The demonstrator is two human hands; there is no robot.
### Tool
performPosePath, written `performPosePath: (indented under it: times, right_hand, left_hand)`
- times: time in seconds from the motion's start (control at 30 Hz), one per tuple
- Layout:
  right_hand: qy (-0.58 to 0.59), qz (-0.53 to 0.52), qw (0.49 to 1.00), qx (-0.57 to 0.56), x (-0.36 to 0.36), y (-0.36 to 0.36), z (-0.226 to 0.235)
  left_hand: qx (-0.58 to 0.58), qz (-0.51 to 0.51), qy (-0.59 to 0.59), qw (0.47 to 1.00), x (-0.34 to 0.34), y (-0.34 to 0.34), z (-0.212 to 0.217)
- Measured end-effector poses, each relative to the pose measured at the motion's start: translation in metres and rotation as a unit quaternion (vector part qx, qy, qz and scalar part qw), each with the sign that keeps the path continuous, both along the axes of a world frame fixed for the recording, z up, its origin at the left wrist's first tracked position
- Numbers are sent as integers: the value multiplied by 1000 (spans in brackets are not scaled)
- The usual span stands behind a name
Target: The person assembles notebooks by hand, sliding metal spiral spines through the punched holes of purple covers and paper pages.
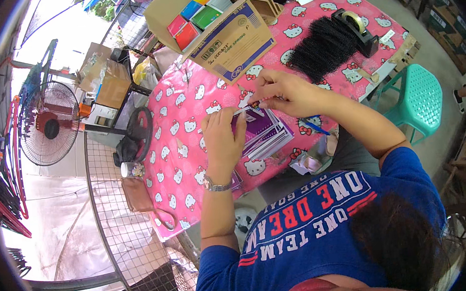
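Note:
A stack of purple notebooks or booklets (268, 137) lies on the pink table in front of me. Over its far end, my left hand (224, 132), with a wristwatch (217, 186) on the wrist, is closed on the edge of the top purple booklet (257, 123). My right hand (286, 95) pinches at the same edge, beside a small dark piece, too small to make out. The fingertips of both hands nearly meet there. Right of them lies a pile of black spiral binding wires (321, 48). A blue pen (316, 126) rests near the stack.
Beyond my hands stands an open cardboard box (231, 47) with colourful packs inside. A tape dispenser (364, 34) sits beside the wires. A green stool (418, 98) is at the right. On the left are a fan (51, 127), a wire mesh and a brown pouch (136, 194).

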State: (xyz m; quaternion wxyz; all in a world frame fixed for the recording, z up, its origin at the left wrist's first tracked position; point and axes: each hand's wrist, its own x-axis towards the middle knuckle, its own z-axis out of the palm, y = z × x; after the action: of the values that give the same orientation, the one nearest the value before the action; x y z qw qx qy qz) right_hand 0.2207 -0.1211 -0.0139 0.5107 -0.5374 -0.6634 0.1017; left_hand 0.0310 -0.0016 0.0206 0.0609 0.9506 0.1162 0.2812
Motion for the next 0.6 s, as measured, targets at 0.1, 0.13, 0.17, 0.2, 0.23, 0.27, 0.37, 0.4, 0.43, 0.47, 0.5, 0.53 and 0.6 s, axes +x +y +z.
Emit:
performPosePath:
  times: [0.1, 0.13, 0.17, 0.2, 0.23, 0.27, 0.37, 0.4, 0.43, 0.47, 0.5, 0.53, 0.6]
  right_hand:
    - [62, 62, 996, -16, 0, 4, 3]
    - [63, 61, 996, -17, 0, 1, 7]
    - [77, 44, 990, -107, 0, -4, 21]
    - [92, 27, 976, -196, -1, -8, 29]
    - [90, 26, 976, -197, -2, -8, 28]
    - [7, 13, 997, -73, -3, -9, 26]
    - [-84, -32, 995, -41, -10, -16, 37]
    - [-91, -61, 985, -131, -14, -17, 42]
    - [-90, -62, 985, -133, -19, -18, 40]
    - [-139, -65, 986, -57, -22, -18, 39]
    - [-188, -67, 980, 19, -24, -18, 37]
    - [-188, -68, 980, 20, -20, -14, 35]
    - [195, 109, 946, -235, 2, -3, 31]
  left_hand:
    - [-5, -9, 3, 1000, 1, 2, -1]
    - [-4, -15, 7, 1000, 2, 3, -1]
    - [-3, -20, 8, 1000, 4, 3, 0]
    - [-3, -21, 7, 1000, 5, 0, 0]
    - [9, -31, 1, 999, 7, -3, 2]
    - [19, -42, -2, 999, 9, -7, 2]
    - [37, -54, 20, 998, 10, -8, 2]
    - [36, -55, 21, 998, 8, -7, 2]
    - [23, -58, 31, 998, 5, -6, 1]
    - [12, -61, 40, 997, 4, -5, 2]
    - [13, -62, 39, 997, 3, -6, 2]
    - [2, -56, 39, 998, 1, -7, 4]
    - [-9, -55, 38, 998, -1, -7, 3]
